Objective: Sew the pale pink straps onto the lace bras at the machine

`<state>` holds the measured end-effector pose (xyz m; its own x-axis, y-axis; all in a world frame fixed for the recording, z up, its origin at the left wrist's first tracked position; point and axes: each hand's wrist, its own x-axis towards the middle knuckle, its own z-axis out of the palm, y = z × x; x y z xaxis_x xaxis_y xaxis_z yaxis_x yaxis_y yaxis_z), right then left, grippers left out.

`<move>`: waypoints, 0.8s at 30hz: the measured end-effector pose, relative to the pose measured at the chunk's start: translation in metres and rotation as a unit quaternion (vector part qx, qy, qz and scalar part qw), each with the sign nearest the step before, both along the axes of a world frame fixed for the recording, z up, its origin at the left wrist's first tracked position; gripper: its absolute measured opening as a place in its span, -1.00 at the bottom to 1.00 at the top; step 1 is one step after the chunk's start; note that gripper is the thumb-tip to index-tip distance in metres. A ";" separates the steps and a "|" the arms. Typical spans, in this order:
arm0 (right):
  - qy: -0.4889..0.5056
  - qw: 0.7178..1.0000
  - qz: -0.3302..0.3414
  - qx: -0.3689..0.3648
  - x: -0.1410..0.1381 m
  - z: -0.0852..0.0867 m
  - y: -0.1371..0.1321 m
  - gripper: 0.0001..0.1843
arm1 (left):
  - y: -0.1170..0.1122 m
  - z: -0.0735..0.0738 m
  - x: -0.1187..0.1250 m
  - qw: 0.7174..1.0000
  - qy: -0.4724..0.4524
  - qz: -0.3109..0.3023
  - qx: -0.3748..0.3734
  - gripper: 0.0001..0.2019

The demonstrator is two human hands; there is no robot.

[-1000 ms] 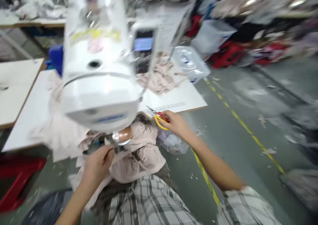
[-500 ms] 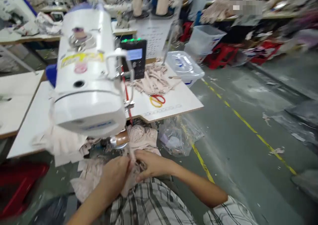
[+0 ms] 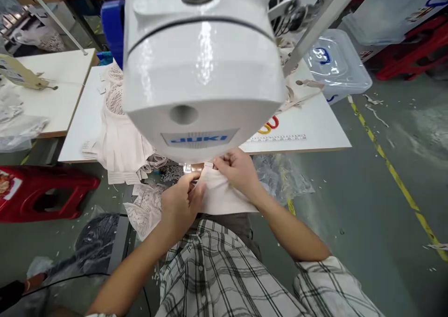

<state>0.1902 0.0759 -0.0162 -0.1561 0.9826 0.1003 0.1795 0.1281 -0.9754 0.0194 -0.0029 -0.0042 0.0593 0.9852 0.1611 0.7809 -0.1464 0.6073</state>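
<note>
Fabric is pinched by left hand and right hand beside white tabletop, above grey floor.

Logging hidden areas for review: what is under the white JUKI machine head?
Below its front edge, the left hand and right hand hold pale cloth near a shiny metal piece. The machine head hides whatever lies farther back, including any needle.

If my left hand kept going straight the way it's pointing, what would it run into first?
Your left hand would most likely meet the pale cloth just ahead, then perhaps your right hand farther along. Depth is hard to judge from this single view.
</note>
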 end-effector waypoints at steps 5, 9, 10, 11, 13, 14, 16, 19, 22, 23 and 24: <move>-0.071 0.994 0.033 0.078 -0.002 -0.001 0.029 -0.90 | 0.009 -0.006 -0.008 0.986 0.133 -0.031 0.093 -0.65; -0.123 0.985 0.050 0.111 -0.003 -0.001 0.042 -0.90 | 0.015 -0.002 -0.011 0.983 0.163 -0.024 0.085 -0.62; -0.135 0.983 0.053 0.115 -0.004 -0.001 0.045 -0.90 | 0.016 -0.001 -0.011 0.982 0.167 -0.023 0.081 -0.62; -0.145 0.981 0.056 0.119 -0.004 -0.001 0.047 -0.91 | 0.017 0.000 -0.012 0.982 0.171 -0.023 0.079 -0.62; -0.160 0.977 0.062 0.123 -0.004 0.000 0.050 -0.92 | 0.019 0.001 -0.013 0.980 0.181 -0.022 0.080 -0.62; -0.165 0.976 0.065 0.123 -0.005 0.000 0.051 -0.93 | 0.020 0.001 -0.013 0.979 0.187 -0.021 0.081 -0.63; -0.170 0.976 0.066 0.118 -0.005 0.001 0.052 -0.92 | 0.021 0.002 -0.013 0.977 0.194 -0.021 0.086 -0.63; -0.173 0.977 0.063 0.106 -0.006 0.003 0.051 -0.92 | 0.022 0.003 -0.013 0.977 0.198 -0.025 0.080 -0.63; -0.173 0.978 0.061 0.095 -0.005 0.006 0.049 -0.91 | 0.022 0.005 -0.012 0.977 0.201 -0.026 0.072 -0.64; -0.171 0.979 0.064 0.093 -0.004 0.007 0.048 -0.89 | 0.022 0.005 -0.012 0.977 0.201 -0.026 0.072 -0.64; -0.167 0.979 0.067 0.093 -0.004 0.007 0.048 -0.87 | 0.022 0.005 -0.012 0.977 0.200 -0.024 0.074 -0.64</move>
